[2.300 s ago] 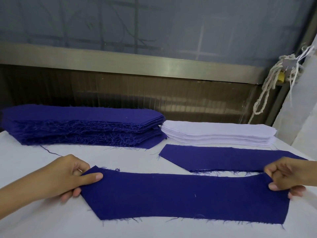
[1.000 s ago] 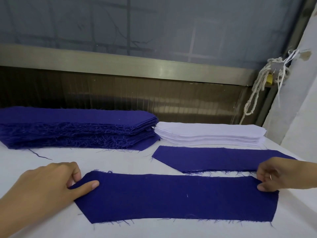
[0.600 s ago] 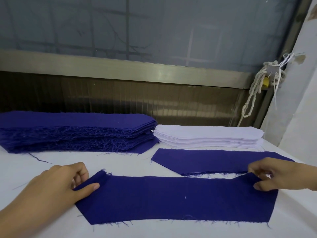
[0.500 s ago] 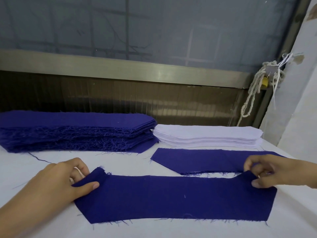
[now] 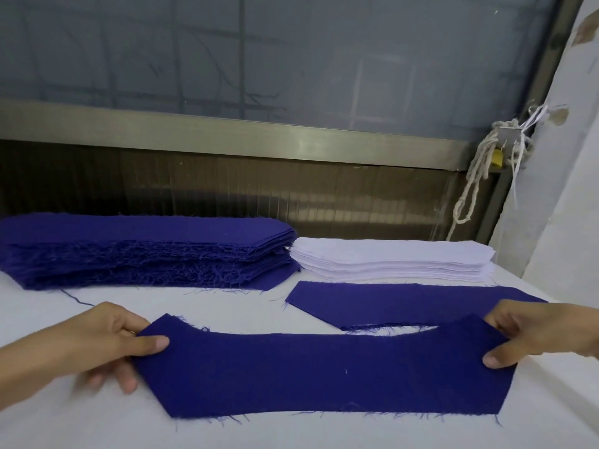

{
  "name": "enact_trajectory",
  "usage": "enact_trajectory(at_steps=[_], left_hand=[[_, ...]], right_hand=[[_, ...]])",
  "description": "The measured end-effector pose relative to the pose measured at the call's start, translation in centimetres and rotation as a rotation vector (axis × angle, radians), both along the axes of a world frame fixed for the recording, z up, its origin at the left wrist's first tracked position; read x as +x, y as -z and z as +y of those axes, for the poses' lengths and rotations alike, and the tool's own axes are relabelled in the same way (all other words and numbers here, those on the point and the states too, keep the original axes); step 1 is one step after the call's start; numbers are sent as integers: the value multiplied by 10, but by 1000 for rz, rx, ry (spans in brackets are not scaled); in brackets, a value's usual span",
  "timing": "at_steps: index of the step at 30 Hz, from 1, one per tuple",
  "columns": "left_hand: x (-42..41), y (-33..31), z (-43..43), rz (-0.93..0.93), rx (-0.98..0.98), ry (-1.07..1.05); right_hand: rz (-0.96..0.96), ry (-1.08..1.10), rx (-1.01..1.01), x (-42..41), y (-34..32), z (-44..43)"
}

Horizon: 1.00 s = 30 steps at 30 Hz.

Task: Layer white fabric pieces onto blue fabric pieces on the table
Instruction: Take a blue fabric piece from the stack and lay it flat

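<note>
A long blue fabric piece (image 5: 308,374) stretches across the near part of the white table (image 5: 64,426). My left hand (image 5: 107,341) pinches its left end, thumb on top. My right hand (image 5: 531,335) pinches its right end, and both far corners are lifted off the table. A second blue piece (image 5: 405,303) lies flat just behind it. The stack of white fabric pieces (image 5: 392,259) sits at the back right. A thick stack of blue pieces (image 5: 146,251) with frayed edges sits at the back left.
A metal rail and dark panel (image 5: 259,189) run behind the table under a window. A knotted white rope (image 5: 476,176) hangs at the right by a white wall. A loose blue thread (image 5: 73,296) lies near the blue stack.
Both hands have raised the ends of the near blue piece, so its far edge now sags in a curve. The right end has shifted up toward the second blue piece.
</note>
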<state>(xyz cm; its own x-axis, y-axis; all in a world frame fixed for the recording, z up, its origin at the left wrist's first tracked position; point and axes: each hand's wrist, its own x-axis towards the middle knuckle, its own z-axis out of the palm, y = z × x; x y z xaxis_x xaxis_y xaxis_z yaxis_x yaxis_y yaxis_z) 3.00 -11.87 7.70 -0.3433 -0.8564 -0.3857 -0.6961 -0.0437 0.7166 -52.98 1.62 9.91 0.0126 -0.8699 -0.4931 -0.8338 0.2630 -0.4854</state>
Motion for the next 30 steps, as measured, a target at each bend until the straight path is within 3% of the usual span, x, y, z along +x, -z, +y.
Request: enact_trajectory(at_steps=[7,14,20,30], left_hand=[[10,0,-13,82,2,59],[-54,3,-10,326,-118,-84],[-121,-2,-19,410,-181,-82],[-192,21,-37,425,-166,-75]], right_hand=[[-222,104,-141,-15,-13,7],[-492,506,-379,-24,-11,4],[-630,879,-587,-59,2,-6],[-361,1134,-722,-87,28,-8]])
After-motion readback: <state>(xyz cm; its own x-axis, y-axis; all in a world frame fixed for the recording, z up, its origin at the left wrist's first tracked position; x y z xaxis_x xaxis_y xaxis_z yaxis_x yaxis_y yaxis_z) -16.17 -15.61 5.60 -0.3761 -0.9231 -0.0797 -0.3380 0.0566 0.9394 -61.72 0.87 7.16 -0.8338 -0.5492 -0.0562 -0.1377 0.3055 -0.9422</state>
